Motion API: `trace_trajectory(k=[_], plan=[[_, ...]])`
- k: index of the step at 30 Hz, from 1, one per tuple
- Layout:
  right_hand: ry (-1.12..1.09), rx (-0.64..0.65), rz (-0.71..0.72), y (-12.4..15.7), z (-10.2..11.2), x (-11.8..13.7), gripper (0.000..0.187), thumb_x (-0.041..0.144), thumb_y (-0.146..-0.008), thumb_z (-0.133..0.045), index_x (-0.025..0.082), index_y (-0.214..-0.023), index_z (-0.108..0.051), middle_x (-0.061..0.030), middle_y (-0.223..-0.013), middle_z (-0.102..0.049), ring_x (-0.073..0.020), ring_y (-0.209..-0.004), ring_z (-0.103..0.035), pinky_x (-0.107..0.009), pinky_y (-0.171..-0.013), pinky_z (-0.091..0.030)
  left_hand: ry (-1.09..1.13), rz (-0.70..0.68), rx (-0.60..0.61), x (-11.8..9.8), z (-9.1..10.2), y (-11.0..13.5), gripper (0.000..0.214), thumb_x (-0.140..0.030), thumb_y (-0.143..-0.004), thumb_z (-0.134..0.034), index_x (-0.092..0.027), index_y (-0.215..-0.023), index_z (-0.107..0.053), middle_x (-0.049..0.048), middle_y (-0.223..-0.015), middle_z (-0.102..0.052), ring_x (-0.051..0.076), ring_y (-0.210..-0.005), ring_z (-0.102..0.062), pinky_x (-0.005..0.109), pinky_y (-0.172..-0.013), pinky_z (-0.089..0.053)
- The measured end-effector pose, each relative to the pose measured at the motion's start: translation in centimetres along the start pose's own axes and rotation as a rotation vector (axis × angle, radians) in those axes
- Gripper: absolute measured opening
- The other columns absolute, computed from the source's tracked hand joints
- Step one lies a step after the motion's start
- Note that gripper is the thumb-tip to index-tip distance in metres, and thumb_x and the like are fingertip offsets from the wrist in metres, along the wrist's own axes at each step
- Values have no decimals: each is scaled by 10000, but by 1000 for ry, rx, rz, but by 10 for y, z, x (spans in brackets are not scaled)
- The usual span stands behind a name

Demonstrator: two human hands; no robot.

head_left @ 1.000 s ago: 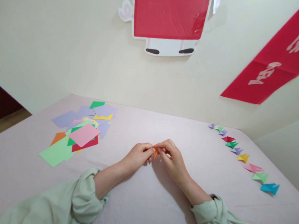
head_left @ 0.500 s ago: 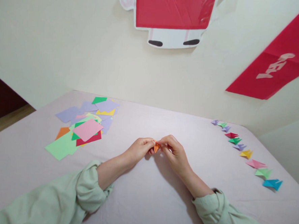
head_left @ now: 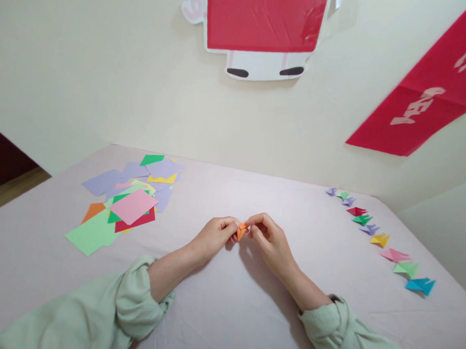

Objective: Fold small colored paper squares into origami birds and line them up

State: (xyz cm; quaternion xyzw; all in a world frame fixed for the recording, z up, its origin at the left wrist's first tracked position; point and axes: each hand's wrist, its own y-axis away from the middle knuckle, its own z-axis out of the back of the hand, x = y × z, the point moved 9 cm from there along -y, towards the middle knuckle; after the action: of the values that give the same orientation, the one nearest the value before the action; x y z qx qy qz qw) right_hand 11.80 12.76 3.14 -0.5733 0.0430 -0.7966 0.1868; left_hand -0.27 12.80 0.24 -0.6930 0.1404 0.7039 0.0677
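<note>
A small folded orange paper (head_left: 241, 232) is held between my two hands above the middle of the table. My left hand (head_left: 216, 235) pinches its left side between thumb and fingers. At its upper right edge, the thumb and forefinger of my right hand (head_left: 269, 238) are closed on the paper. The piece comes to a point at the bottom. My fingertips hide part of its edges.
Loose coloured paper sheets (head_left: 132, 206) lie overlapping on the left of the pale table (head_left: 224, 311). Several small folded paper pieces, among them a blue one (head_left: 420, 285), form a slanting row at the right. A wall (head_left: 143, 85) rises behind the table, with red decorations (head_left: 266, 18).
More of the orange paper now shows between my fingers, its pointed end facing down. Both hands stay pinched at nearly the same place. The whole view has shifted slightly.
</note>
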Motion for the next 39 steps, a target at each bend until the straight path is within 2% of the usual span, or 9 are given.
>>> trace_trajectory(k=[3, 6, 9, 20, 29, 35, 39], plan=[[-82, -12, -120, -1, 2, -13, 141, 314, -908, -486, 201, -875, -564, 8, -725, -589, -146, -643, -566, -280, -623, -464, -29, -23, -23, 1, 2, 1, 327, -419, -848, -508, -162, -666, -595, -12, -615, -529, 122, -591, -476, 238, -592, -378], [-120, 53, -180, -1, -5, -19, 277, 414, -931, -465, 198, -772, -538, 26, -634, -547, -128, -561, -517, -263, -564, -432, -41, -70, -29, 0, 1, 1, 289, -405, -861, -518, -159, -741, -611, -13, -664, -542, 121, -630, -496, 235, -622, -397], [-129, 88, -216, 0, -9, -22, 293, 443, -904, -515, 198, -742, -518, 42, -595, -516, -115, -520, -488, -247, -521, -396, -21, -96, -21, 1, -3, 2, 257, -384, -864, -538, -159, -750, -589, -18, -693, -541, 110, -641, -498, 227, -623, -403], [-181, 66, -194, 0, -9, -18, 283, 445, -866, -566, 197, -735, -520, 45, -579, -517, -111, -515, -480, -236, -507, -379, 31, -105, -17, -5, -4, 3, 222, -347, -849, -569, -164, -724, -565, -18, -679, -543, 108, -652, -501, 230, -638, -412], [-132, 90, -203, 2, -12, -19, 201, 362, -850, -573, 198, -760, -500, 32, -637, -542, -118, -555, -484, -241, -523, -373, 23, -72, -2, 2, -6, 2, 180, -306, -821, -577, -158, -719, -581, -13, -689, -566, 111, -658, -512, 226, -630, -413], [-69, 77, -162, 2, -10, -14, 197, 347, -860, -567, 195, -753, -501, 34, -650, -520, -116, -579, -452, -244, -533, -339, -12, -60, 24, -1, -8, 2, 245, -360, -829, -581, -156, -695, -559, -17, -660, -551, 106, -628, -488, 229, -614, -398], [-103, 122, -198, 3, -14, -15, 199, 355, -888, -526, 199, -767, -494, 47, -607, -508, -111, -534, -456, -243, -516, -348, 11, -42, 31, 2, -6, 1, 241, -350, -826, -584, -159, -684, -551, -18, -636, -547, 103, -601, -476, 223, -583, -381]])
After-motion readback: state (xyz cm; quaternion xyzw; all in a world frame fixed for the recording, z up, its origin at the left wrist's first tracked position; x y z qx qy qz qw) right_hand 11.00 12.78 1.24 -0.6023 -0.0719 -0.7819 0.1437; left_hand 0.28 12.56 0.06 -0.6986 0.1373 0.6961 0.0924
